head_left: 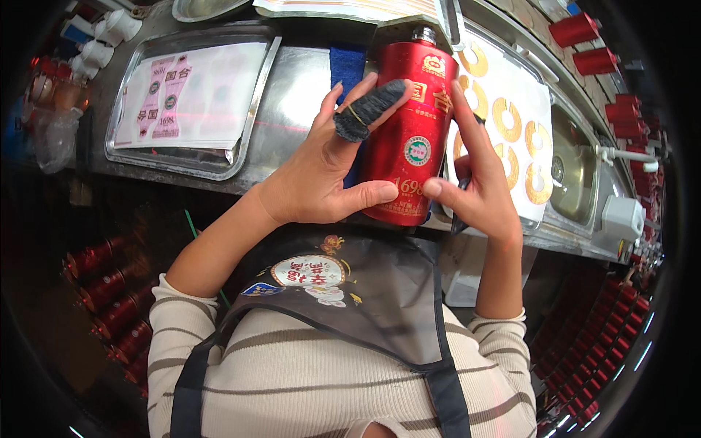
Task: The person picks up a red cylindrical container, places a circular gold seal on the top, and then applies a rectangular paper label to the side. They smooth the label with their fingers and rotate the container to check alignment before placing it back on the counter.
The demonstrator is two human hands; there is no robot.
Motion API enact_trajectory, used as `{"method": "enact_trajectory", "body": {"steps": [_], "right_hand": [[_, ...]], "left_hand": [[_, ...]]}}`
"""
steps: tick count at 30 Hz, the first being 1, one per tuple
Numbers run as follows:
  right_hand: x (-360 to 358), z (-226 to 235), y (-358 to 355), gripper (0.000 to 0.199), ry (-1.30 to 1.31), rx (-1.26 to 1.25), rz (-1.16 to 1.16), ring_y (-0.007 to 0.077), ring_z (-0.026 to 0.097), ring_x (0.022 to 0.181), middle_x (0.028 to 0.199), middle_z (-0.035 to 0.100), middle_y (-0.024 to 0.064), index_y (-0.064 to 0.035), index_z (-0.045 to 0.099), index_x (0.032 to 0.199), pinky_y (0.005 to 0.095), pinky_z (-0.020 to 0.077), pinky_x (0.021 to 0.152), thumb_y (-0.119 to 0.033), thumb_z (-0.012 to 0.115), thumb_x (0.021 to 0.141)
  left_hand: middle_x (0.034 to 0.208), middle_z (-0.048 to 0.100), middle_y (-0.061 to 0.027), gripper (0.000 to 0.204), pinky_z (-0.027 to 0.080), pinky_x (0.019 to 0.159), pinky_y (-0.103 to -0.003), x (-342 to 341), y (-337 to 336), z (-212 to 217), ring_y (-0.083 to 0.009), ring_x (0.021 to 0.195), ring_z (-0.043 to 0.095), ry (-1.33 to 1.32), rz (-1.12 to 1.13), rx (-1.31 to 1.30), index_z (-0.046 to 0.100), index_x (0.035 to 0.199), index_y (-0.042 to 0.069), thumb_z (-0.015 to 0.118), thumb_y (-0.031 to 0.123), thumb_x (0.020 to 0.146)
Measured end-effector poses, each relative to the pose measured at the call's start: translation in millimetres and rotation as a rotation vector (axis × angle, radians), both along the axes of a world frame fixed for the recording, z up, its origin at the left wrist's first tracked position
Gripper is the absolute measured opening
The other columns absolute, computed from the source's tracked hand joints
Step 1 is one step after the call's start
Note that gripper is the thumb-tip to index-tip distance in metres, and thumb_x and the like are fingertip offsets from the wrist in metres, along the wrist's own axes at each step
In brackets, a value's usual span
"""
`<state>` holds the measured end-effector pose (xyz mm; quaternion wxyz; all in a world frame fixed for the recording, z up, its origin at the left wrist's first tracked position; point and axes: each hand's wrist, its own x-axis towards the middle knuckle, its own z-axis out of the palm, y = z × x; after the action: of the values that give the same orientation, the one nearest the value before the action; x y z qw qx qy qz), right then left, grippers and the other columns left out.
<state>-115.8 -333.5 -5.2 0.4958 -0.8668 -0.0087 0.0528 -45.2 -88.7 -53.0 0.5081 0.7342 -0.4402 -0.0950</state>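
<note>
A red bottle (405, 146) with gold and white print lies in front of me, its silver-coloured neck pointing away. My left hand (328, 164) is at its left side, fingers spread. A dark grey fabric sleeve (371, 109), tied with a thin band, covers its index finger, which stretches over the bottle, and the thumb tip rests near the bottle's base. At the right side is my right hand (478, 171), index finger straight along the bottle and thumb near the lower print. Something dark (460, 215) shows in its curled fingers; its kind is hidden. A blue cloth (347, 67) lies under the bottle.
On the left stands a metal tray (255, 102) with sheets of pink labels (164, 95). White backing with gold C-shaped stickers (505, 119) lies to the right, beside a sink (573, 164). More red bottles (109, 288) stand in rows below on both sides.
</note>
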Motion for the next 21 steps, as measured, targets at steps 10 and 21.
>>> {"method": "enact_trajectory", "body": {"steps": [10,21], "right_hand": [[-4,-16,1,0.086,-0.007,0.207,-0.309,0.0089,0.049,0.067,0.131,0.062,0.0093,-0.0133,0.037,0.158,0.0216,0.0412,0.057,-0.026,0.077,0.083],[-33,18,29,0.033,-0.519,-0.093,-0.046,0.0205,0.063,0.078,0.094,0.065,0.0122,0.0011,0.064,0.107,0.03,0.0521,0.068,0.004,0.078,0.078]], "left_hand": [[0.165,0.023,-0.0208,0.104,0.006,0.123,-0.057,0,7,-2,-0.0397,0.154,0.017,0.009,0.059,0.036,0.013,0.162,0.01,0.072,0.051,0.087],[0.167,0.005,-0.027,0.123,0.018,0.124,-0.048,-20,-3,1,-0.0412,0.154,0.013,0.321,0.0,-0.102,-0.001,0.16,0.0,0.085,0.031,0.079]]}}
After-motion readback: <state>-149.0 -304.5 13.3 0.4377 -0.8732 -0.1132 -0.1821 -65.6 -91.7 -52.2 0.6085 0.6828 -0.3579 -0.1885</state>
